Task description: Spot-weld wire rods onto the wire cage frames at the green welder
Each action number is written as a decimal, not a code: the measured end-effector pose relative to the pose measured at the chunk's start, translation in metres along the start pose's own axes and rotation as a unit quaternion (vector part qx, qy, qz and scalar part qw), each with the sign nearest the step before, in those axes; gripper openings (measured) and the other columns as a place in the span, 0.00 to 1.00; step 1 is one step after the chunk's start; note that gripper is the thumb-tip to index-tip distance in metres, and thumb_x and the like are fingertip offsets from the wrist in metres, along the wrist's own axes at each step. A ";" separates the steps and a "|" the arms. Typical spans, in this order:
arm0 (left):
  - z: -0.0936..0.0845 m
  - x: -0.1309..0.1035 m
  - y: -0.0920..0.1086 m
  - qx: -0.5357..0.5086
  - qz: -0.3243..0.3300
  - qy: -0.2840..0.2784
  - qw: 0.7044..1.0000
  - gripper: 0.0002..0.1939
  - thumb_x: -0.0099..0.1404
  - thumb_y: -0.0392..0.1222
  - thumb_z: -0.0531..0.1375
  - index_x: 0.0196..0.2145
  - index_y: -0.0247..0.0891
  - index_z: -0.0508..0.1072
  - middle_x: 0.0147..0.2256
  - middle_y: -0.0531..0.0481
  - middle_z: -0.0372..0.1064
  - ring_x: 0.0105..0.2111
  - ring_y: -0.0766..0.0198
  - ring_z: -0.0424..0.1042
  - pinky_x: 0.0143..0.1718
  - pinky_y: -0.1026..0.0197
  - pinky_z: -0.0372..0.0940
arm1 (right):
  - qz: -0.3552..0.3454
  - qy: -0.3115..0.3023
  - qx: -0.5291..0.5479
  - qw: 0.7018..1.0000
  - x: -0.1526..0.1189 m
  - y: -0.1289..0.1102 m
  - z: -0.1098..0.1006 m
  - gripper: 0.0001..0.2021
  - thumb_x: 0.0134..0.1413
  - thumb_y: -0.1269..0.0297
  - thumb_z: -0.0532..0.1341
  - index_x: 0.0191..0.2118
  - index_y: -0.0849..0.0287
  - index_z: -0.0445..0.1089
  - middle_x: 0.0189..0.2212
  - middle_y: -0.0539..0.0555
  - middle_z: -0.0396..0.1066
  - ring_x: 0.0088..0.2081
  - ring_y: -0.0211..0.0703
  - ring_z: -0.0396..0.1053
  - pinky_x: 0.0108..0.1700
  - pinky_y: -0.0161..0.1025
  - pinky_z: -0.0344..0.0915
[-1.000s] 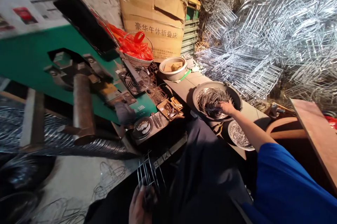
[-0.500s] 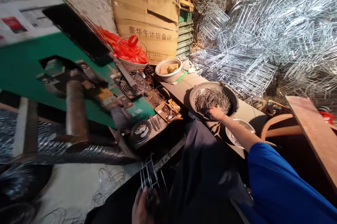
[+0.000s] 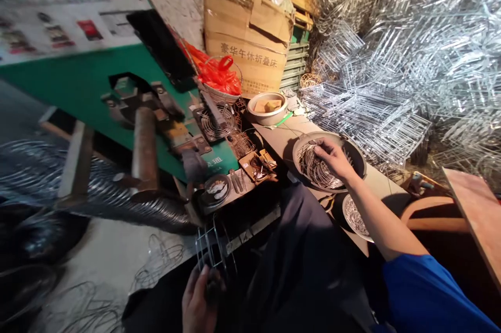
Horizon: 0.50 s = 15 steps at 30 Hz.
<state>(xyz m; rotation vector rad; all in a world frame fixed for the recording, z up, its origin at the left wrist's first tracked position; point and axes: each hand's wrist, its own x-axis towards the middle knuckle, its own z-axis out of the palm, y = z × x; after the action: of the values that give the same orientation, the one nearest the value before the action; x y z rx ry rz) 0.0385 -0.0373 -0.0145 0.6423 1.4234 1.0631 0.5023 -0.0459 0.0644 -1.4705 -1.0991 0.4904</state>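
Note:
Low in the view, my left hand [image 3: 199, 296] is closed round the lower end of a small wire frame [image 3: 211, 247] of bent metal rods, which points up and away from me. My right hand [image 3: 332, 158] is raised over a round grey basin [image 3: 362, 158] filled with bent wire pieces [image 3: 319, 166]. Its thumb and fingers are pinched together; what lies between them is too small to make out. A bowl of small metal pieces [image 3: 355, 215] sits beneath my right forearm.
At left stands a green machine [image 3: 97, 61] with a metal post [image 3: 144, 145]. A bowl with yellowish blocks [image 3: 268, 108] and a tray of small parts [image 3: 258, 166] lie beyond my knees. Wire racks [image 3: 376, 108] are heaped at right. A cardboard box [image 3: 246, 35] stands behind.
My right hand has lifted up from among the wire pieces, fingers now pinched. My left hand still grips the wire frame. The view has turned somewhat left.

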 end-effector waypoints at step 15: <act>-0.016 -0.007 0.021 -0.143 0.092 -0.081 0.982 0.31 0.56 0.49 0.69 0.54 0.35 0.67 0.20 0.59 0.65 0.15 0.70 0.63 0.16 0.67 0.62 | 0.042 -0.205 0.001 0.978 -0.045 -0.028 0.214 0.28 0.49 0.42 0.66 0.18 0.57 0.54 0.18 0.45 0.50 0.24 0.34 0.48 0.29 0.37 0.47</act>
<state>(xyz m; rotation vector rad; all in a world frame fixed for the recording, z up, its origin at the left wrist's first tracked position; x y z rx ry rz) 0.0204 -0.0377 0.0052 0.6430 1.0599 1.3020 0.2976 0.0277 0.0269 -1.4543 -1.3592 0.8822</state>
